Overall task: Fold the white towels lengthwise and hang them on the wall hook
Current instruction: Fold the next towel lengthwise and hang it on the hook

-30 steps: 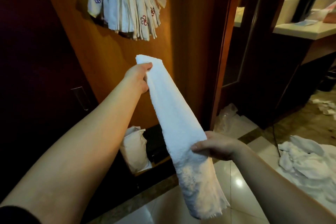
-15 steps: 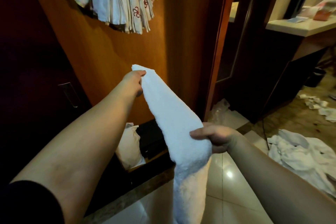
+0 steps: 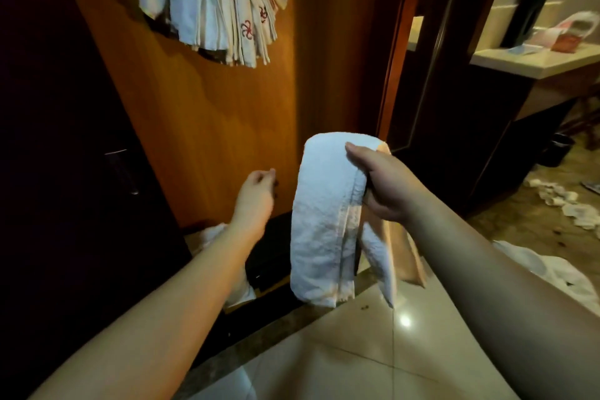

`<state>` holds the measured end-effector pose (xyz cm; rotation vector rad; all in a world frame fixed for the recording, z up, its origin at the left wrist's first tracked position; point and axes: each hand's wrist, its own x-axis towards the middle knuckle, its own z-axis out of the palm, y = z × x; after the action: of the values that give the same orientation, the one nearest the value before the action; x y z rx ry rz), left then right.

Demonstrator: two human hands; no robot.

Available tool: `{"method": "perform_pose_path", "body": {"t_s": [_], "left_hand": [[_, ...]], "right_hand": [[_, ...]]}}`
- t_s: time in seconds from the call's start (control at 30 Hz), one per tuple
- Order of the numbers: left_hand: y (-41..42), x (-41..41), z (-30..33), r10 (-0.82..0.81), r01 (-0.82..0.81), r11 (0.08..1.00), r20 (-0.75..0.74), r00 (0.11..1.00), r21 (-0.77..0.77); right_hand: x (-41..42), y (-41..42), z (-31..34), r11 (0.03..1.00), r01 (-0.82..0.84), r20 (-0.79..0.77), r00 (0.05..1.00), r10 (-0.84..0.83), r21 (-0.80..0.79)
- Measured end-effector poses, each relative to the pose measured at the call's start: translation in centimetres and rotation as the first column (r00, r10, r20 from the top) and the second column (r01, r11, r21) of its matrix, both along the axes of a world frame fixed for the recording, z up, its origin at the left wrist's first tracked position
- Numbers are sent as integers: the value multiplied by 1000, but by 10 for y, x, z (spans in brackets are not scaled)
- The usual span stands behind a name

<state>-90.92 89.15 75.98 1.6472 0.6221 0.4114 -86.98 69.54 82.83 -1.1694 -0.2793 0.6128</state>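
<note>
Left hand (image 3: 256,195) released towel (image 3: 324,221), loosely curled; towel now doubled over gripping right hand (image 3: 383,185).

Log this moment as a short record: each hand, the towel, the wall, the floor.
right hand: grips the white towel, which is doubled over it, both ends hanging
left hand: holds nothing, fingers loosely curled, apart from the towel
wall: bunch of hung towels on the wooden panel
floor: loose towel pile at right on the tiles
</note>
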Motion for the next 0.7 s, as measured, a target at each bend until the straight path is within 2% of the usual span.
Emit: {"method": "perform_pose_path", "body": {"t_s": [0.07,0.13,0.2,0.27,0.5,0.63,0.7], "left_hand": [[-25,-28,7,-29,-5,976,154,988,217],[-46,-45,11,-141,60,935,212,967,350],[-61,-46,11,-236,118,855,177,955,505],[-68,-40,14,-248,117,763,121,961,636],[-73,-22,39,-110,29,693,65,992,721],[-72,-17,41,-92,37,606,24,995,794],[-69,-18,39,-90,10,600,55,994,800]], "right_hand": [[2,6,5,997,63,67,996,-61,-39],[4,12,11,991,117,131,985,-108,-60],[3,17,19,988,141,174,977,-127,-68],[1,23,27,988,135,196,973,-119,-73],[0,31,44,971,185,275,951,-138,-151],[0,31,45,941,248,330,929,-164,-229],[0,31,45,926,279,355,918,-178,-256]]}}
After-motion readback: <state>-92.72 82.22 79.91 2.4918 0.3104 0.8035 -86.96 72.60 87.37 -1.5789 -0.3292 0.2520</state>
